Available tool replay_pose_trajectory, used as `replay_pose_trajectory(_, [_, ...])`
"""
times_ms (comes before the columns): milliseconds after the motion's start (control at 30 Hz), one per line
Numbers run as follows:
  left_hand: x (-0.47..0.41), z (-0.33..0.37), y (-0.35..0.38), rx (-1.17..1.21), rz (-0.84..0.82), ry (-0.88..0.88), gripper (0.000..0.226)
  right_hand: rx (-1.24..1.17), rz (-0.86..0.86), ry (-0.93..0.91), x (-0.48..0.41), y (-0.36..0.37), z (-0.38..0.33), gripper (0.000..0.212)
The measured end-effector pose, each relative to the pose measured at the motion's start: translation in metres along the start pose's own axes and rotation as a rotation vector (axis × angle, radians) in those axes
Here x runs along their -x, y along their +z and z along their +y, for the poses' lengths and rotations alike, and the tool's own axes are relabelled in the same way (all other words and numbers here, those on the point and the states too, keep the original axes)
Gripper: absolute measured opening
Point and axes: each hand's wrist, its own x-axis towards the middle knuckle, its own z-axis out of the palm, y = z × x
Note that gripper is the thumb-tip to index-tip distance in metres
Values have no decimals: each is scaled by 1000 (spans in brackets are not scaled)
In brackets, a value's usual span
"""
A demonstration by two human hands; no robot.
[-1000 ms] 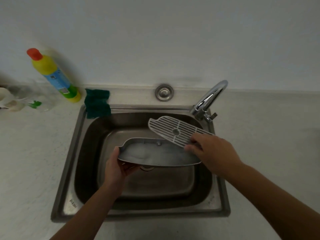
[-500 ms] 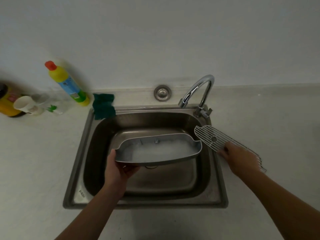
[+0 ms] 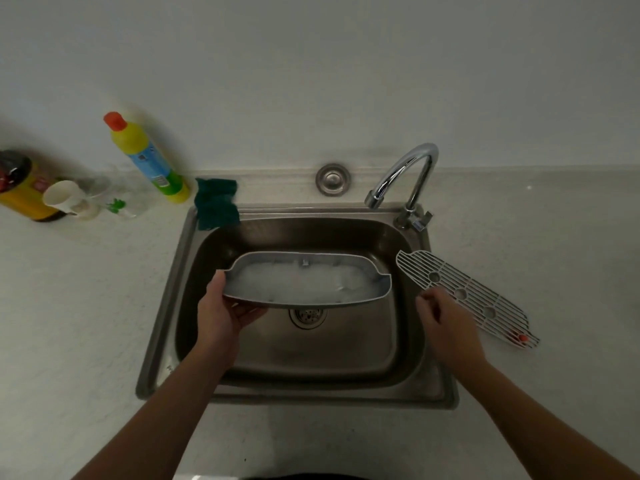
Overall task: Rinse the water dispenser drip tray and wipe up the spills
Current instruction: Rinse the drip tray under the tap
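Stainless steel sink (image 3: 165, 306), brushed and dull, set into a pale speckled counter (image 3: 69, 306). Grey drip tray (image 3: 304, 282), a long shallow basin with rounded ends, is held level over the sink bowl and above the drain (image 3: 307, 315), with cloudy water or foam inside. The left hand (image 3: 225, 313) grips its left end, thumb on the rim and fingers beneath. The right hand (image 3: 446, 323) hovers over the sink's right rim, fingers loosely curled and holding nothing, just beside the white slotted grille (image 3: 485, 306) lying flat on the counter to the right. Curved chrome faucet (image 3: 412, 174) at the far right corner, spout over the bowl. Dark green sponge (image 3: 216, 204) on the far left rim. Yellow bottle (image 3: 149, 161) with red cap and a white cup (image 3: 64, 199) stand far left, by the wall.
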Motion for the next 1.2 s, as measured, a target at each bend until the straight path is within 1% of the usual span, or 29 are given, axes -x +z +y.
replay_pose_trajectory(67, [-4, 9, -1, -46, -17, 48, 51, -94, -23, 39, 4, 10, -10, 9])
replay_pose_trajectory(167, [-7, 20, -3, -150, -26, 150, 47, -167, -45, 88, 1, 17, -18, 13])
replay_pose_trajectory(233, [-8, 26, -3, -240, -50, 229, 43, -152, -85, 94, -3, 19, -20, 15])
replay_pose_trajectory(333, [-9, 31, 0, -396, -130, 334, 42, -94, -212, 144, -13, 23, -20, 4])
replay_pose_trajectory(400, [-11, 34, 3, -521, -165, 427, 32, -37, -284, 156, -21, 27, -20, 15])
replay_pose_trajectory(467, [-16, 36, 4, -697, -187, 567, 25, 10, -338, 142, -27, 29, -22, 22])
replay_pose_trajectory(533, [-21, 36, 4, -894, -206, 696, 29, 51, -375, 128, -31, 29, -24, 25])
replay_pose_trajectory(633, [-28, 34, 2, -1130, -286, 803, 50, 109, -388, 99, -39, 27, -28, 27])
replay_pose_trajectory(700, [-30, 32, 2, -1285, -339, 895, 59, 135, -383, 74, -44, 24, -33, 24])
replay_pose_trajectory(800, [-29, 28, 1, -1411, -392, 986, 63, 152, -365, 39, -51, 20, -40, 21])
replay_pose_trajectory(833, [-28, 27, 1, -1402, -381, 976, 62, 150, -352, 33, -54, 20, -42, 20])
replay_pose_trajectory(900, [-26, 25, -2, -1277, -314, 883, 52, 144, -320, 28, -58, 18, -46, 19])
replay_pose_trajectory(1000, [-28, 22, -5, -967, -160, 718, 26, 143, -302, 9, -65, 14, -50, 16])
replay_pose_trajectory(1067, [-27, 19, -4, -701, -111, 556, 17, 146, -271, -7, -73, 10, -53, 12])
replay_pose_trajectory(1133, [-23, 17, -2, -442, -74, 361, 19, 116, -193, -2, -85, 4, -57, 15])
replay_pose_trajectory(1200, [-22, 16, 0, -261, -12, 199, 32, 38, -84, 29, -100, -6, -60, 24])
